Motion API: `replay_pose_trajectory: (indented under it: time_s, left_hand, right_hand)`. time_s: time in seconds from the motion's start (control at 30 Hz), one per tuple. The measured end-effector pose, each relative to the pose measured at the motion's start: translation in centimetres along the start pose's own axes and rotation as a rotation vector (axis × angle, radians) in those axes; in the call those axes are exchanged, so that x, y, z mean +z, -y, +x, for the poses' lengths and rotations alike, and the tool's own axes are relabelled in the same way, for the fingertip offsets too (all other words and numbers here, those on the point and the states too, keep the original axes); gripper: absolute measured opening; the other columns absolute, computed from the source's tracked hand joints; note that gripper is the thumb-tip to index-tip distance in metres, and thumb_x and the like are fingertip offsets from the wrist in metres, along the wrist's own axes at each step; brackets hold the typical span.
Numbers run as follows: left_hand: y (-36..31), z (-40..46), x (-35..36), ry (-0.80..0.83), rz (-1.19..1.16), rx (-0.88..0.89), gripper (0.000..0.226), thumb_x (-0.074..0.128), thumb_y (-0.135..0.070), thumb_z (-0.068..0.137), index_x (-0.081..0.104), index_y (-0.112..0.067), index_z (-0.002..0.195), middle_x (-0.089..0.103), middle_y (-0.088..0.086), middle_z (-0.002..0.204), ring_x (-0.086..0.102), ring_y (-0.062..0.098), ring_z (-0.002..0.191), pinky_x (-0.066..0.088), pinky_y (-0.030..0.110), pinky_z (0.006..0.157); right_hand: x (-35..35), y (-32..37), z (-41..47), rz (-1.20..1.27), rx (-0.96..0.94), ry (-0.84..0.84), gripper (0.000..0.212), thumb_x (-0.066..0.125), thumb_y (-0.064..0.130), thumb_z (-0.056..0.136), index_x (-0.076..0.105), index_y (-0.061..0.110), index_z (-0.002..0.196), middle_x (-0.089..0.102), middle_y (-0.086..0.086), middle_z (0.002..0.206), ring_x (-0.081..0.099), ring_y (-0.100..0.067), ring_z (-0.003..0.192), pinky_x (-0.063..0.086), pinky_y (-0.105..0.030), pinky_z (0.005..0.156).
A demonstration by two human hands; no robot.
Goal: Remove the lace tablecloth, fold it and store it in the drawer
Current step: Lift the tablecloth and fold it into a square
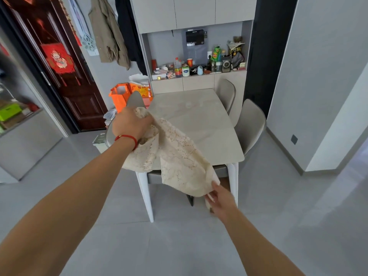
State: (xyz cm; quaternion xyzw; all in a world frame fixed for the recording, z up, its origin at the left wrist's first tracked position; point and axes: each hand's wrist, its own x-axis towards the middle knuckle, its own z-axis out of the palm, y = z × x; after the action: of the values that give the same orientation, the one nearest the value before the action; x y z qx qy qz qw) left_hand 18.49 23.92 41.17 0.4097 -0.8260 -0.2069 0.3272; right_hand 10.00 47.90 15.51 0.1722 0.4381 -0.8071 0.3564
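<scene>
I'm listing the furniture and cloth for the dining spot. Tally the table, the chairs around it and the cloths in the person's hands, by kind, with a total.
Table: 1
Chairs: 4, two on the right, one at the far left, one tucked under the near end
Lace tablecloth: 1, held by left hand and right hand
Total: 6

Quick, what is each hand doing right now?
Left hand: closed, gripping a bunched end of the cream lace tablecloth.
Right hand: closed, pinching the cloth's lower corner.
</scene>
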Motion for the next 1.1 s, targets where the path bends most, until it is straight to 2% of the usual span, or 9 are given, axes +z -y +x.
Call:
replay_pose_trajectory:
  time_s: [0.1,0.2,0.4,0.5,0.63,0.73,0.83,0.97,1.1]
  left_hand:
    - [2.9,0.8,-0.8,0.066,-0.001,-0.08,0.047,0.073,-0.048,0.068,0.071,-0.013,0.099,0.072,0.009,0.094,0.067,0.035,0.092,0.057,0.04,0.077]
    - [6.2,1.5,-1.4,0.134,0.084,-0.201,0.058,0.078,-0.051,0.068,0.07,-0.01,0.109,0.07,0.016,0.115,0.067,0.039,0.107,0.057,0.05,0.093]
    - [9.6,1.1,-0.4,0.377,-0.026,-0.207,0.027,0.087,-0.034,0.076,0.068,-0.016,0.076,0.071,0.01,0.092,0.067,0.029,0.089,0.053,0.037,0.082]
    - [9.3,1.2,-0.9,0.417,-0.084,-0.187,0.022,0.088,-0.034,0.075,0.07,-0.021,0.075,0.071,-0.002,0.084,0.064,0.012,0.075,0.048,0.027,0.065]
    - [6.7,0.7,-0.8,0.503,-0.057,-0.036,0.02,0.088,-0.034,0.076,0.073,-0.02,0.076,0.072,-0.008,0.075,0.065,0.006,0.072,0.044,0.021,0.06]
    - [3.4,-0.9,0.7,0.572,-0.02,0.132,0.017,0.089,-0.03,0.075,0.074,-0.022,0.079,0.072,-0.009,0.077,0.064,0.002,0.072,0.046,0.016,0.062]
    - [0.6,-3.1,2.6,0.615,0.052,0.26,0.023,0.087,-0.032,0.069,0.075,-0.014,0.074,0.073,0.0,0.074,0.066,0.015,0.068,0.053,0.03,0.062]
    - [-0.2,-3.8,3.0,0.642,0.078,0.356,0.044,0.085,-0.05,0.067,0.061,-0.015,0.057,0.06,-0.004,0.058,0.054,0.014,0.055,0.043,0.034,0.055]
    - [0.5,-3.2,1.8,0.509,-0.086,0.247,0.051,0.078,-0.074,0.065,0.073,-0.024,0.075,0.067,-0.013,0.064,0.06,0.002,0.056,0.044,0.017,0.056]
  right_hand:
    - [-1.4,3.9,0.7,-0.112,-0.133,-0.074,0.026,0.069,0.005,0.099,0.065,-0.007,0.121,0.07,-0.023,0.12,0.07,-0.038,0.107,0.058,-0.059,0.097]
    - [-2.5,8.2,0.8,-0.248,-0.305,-0.157,0.028,0.078,0.005,0.092,0.066,0.001,0.117,0.068,-0.02,0.107,0.068,-0.028,0.087,0.062,-0.039,0.076]
    - [-2.4,13.4,0.2,-0.384,-0.397,-0.069,0.017,0.08,0.02,0.093,0.067,0.016,0.102,0.073,-0.005,0.087,0.069,-0.011,0.066,0.054,-0.032,0.067]
    - [-3.6,13.3,0.5,-0.693,-0.428,-0.028,0.032,0.082,0.014,0.09,0.068,0.015,0.119,0.077,-0.009,0.092,0.073,-0.02,0.082,0.057,-0.034,0.075]
    - [-1.4,12.8,0.1,-1.366,-0.451,-0.287,0.045,0.071,0.017,0.096,0.057,0.007,0.138,0.062,-0.021,0.134,0.061,-0.034,0.118,0.051,-0.043,0.099]
    - [4.5,11.0,-2.5,-1.488,-0.677,0.096,0.053,0.071,0.034,0.097,0.05,0.022,0.145,0.055,-0.007,0.145,0.057,-0.026,0.128,0.048,-0.038,0.101]
    - [10.5,8.3,-6.0,-1.454,-0.796,0.559,0.069,0.078,0.039,0.091,0.043,0.031,0.15,0.057,0.007,0.145,0.056,-0.009,0.122,0.045,-0.026,0.095]
    - [11.9,8.2,-6.4,-1.405,-0.828,0.561,0.051,0.081,0.026,0.088,0.058,0.021,0.133,0.074,-0.003,0.115,0.069,-0.02,0.099,0.055,-0.033,0.086]
    - [9.2,9.1,-4.2,-1.467,-0.849,0.476,0.012,0.078,0.02,0.088,0.066,0.019,0.089,0.069,0.005,0.08,0.058,-0.003,0.067,0.044,-0.022,0.064]
